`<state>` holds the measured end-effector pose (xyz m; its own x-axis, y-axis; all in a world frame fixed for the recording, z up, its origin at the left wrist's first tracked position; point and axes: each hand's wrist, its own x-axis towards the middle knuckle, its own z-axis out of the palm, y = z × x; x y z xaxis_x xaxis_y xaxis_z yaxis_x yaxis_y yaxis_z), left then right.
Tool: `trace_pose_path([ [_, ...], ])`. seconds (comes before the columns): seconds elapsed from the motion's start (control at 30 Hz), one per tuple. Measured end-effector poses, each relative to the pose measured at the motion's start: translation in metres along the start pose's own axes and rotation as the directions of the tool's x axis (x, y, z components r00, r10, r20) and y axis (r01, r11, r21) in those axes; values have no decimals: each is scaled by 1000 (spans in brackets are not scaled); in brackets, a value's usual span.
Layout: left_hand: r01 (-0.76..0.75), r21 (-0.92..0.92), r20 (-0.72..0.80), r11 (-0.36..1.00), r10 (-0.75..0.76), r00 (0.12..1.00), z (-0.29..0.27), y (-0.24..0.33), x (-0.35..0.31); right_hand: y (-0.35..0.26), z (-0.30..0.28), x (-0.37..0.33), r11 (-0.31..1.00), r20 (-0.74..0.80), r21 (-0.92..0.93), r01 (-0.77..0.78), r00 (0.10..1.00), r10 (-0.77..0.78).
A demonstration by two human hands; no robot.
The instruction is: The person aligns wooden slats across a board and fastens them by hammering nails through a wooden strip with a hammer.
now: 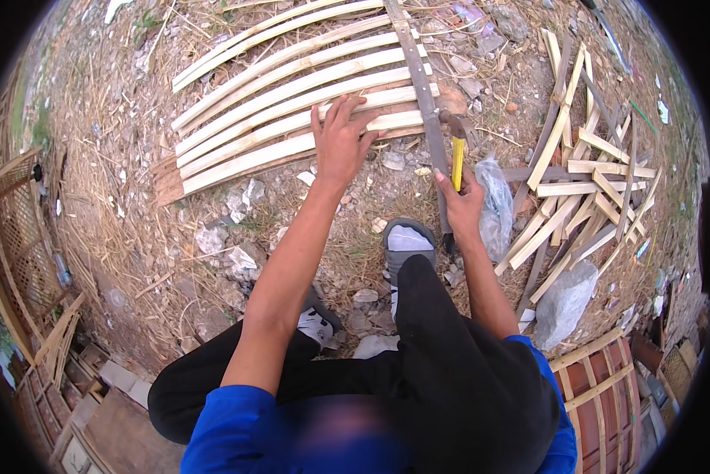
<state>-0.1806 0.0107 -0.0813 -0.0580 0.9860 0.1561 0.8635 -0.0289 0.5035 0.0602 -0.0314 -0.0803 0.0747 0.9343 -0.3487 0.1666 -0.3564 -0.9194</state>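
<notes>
The left hand point(341, 142) is spread wide, palm down with the fingers apart, over the lower few of a row of long, pale, narrow wooden slats point(248, 159); whether the palm presses on them is hidden beneath it. The right hand point(463, 199) is closed around the lower part of a yellow-handled hammer point(458, 158) with a dark metal head, and its grip hides the end of the handle. The hammer's head lies close against a long, dark, weathered wooden batten point(420, 75) that crosses the right ends of the slats; whether the two touch cannot be told. The batten's far end is cut off by the upper edge, as are parts of the topmost slats. Below the slats, a flat reddish-brown board point(168, 180) shows only at their ends and through the gaps. Just right of the right hand lies a crumpled, clear plastic bag point(494, 207), its contents hard to make out. Beyond it, a tangled heap of pale and dark wooden sticks point(584, 178) overlaps so much that many pieces are partly covered. A rough, pale grey stone block point(567, 306) sits below the heap.
</notes>
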Motion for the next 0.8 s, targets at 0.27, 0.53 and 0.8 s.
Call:
trace_pose_path([
  [0.27,1,7,-1,1000,-1,1000,-4,2,-2,-3,1,-1,1000,6,-15,-8,1000,9],
  [0.53,2,7,-16,1000,-2,1000,-7,2,-4,-10,1,-6,999,0,-38,5,1000,-5],
  [0.8,7,28,-7,1000,-7,1000,-12,3,-5,-10,5,-12,999,0,1,-32,999,32],
])
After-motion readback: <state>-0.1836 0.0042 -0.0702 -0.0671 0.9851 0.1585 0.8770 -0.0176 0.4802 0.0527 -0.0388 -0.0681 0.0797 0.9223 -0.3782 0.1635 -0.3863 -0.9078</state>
